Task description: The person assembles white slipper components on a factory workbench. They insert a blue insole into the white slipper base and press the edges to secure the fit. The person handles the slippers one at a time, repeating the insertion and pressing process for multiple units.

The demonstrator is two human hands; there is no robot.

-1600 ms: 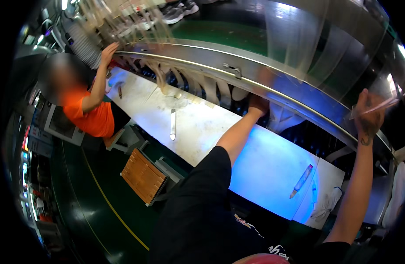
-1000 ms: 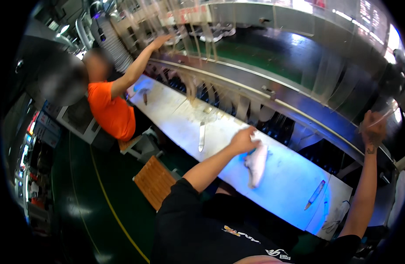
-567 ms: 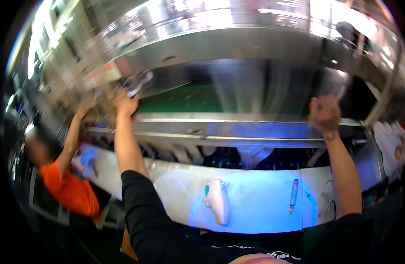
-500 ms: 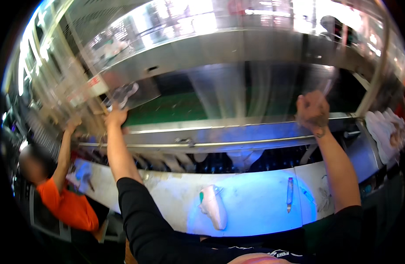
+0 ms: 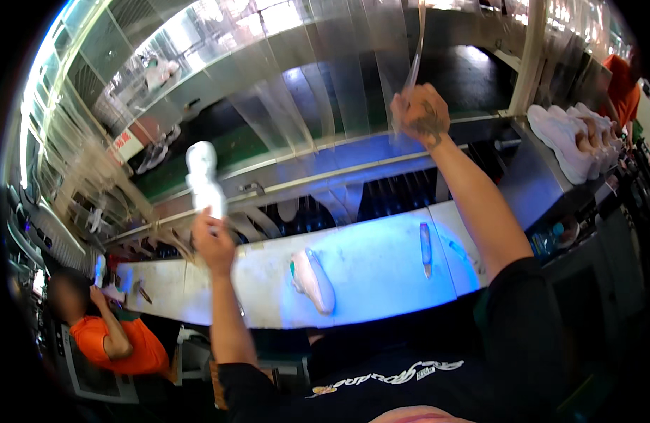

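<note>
Fingers of my left hand [image 5: 210,243], empty against the rail half a second ago, are now closing round a white shoe [image 5: 203,176] at ten o'clock, while my right hand [image 5: 421,113] keeps gripping a clear curtain strip [image 5: 414,53] (another shoe [image 5: 313,280] lying on the blue-lit bench [image 5: 381,264] below).

The white shoe [image 5: 203,180] in the left hand [image 5: 212,243] is blurred, so its detail cannot be told, and the grip covers its lower end. The right hand [image 5: 422,113] closes on a clear strip [image 5: 414,56] whose top runs off the upper edge. The tool [image 5: 425,248] on the tabletop [image 5: 381,282] is too small to identify.
</note>
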